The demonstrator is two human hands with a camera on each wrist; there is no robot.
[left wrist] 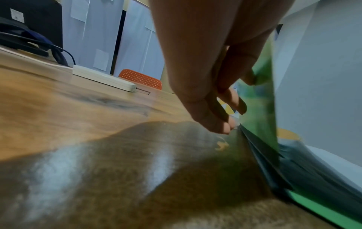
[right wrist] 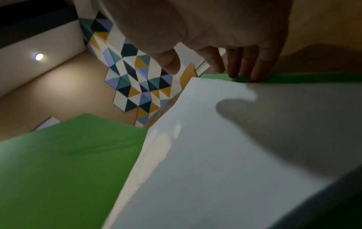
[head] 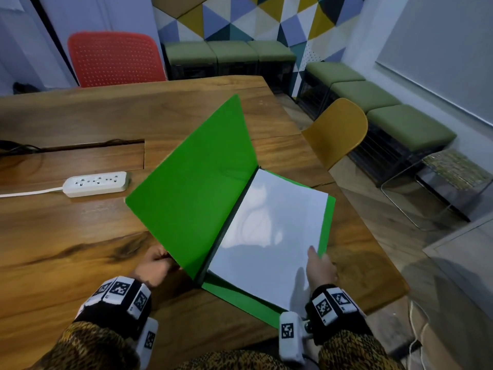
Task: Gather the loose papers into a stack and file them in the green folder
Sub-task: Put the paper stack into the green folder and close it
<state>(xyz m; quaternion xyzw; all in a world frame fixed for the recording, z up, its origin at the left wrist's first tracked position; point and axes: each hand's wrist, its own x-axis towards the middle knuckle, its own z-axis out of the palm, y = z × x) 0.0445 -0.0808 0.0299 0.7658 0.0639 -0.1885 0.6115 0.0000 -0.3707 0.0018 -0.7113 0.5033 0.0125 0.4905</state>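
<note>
Green folder (head: pixel 192 182), cover raised, pinched at its near edge by the left hand (head: pixel 157 263). Papers (head: pixel 269 236) are steadied by the right hand (head: pixel 320 265), fingers spread; the cover is best lowered slowly, with the sheets kept square.

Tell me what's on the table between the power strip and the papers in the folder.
In the head view, only the folder's raised green cover stands between the power strip and the papers.

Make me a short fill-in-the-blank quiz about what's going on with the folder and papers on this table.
1. The papers lie inside the ____ folder.
2. The folder's raised cover is held up by the ____ hand.
3. The right hand rests its fingertips at the ____ edge of the papers.
4. The white power strip sits on the ____ table.

Missing words: green; left; right; wooden
</note>
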